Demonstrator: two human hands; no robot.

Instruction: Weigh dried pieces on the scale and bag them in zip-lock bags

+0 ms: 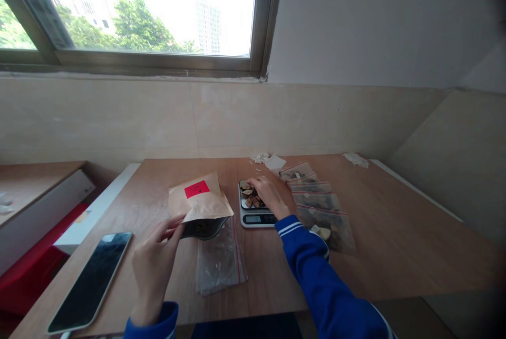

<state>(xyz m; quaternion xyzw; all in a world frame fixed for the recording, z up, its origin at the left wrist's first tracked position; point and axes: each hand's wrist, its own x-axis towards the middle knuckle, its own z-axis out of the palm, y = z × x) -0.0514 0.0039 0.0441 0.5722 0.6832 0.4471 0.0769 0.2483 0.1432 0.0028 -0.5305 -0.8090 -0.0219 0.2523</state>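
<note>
My left hand [160,252] pinches the mouth edge of a brown paper pouch [213,196] with a red label. The pouch lies tilted, its dark opening toward me, partly over a stack of clear zip bags [219,265]. My right hand [269,191] reaches over a small digital scale [247,220], fingertips bent down at the far side of its pan. Brown dried slices [253,201] lie on the pan. The right fingers are drawn together; whatever they hold is hidden. Its forearm crosses in front of filled zip bags [316,199].
A phone [93,281] lies at the left of the wooden table [395,233]. White scraps [272,161] sit behind the scale, and another white scrap [356,160] lies at the back right. A window [150,12] and wall rise behind the table.
</note>
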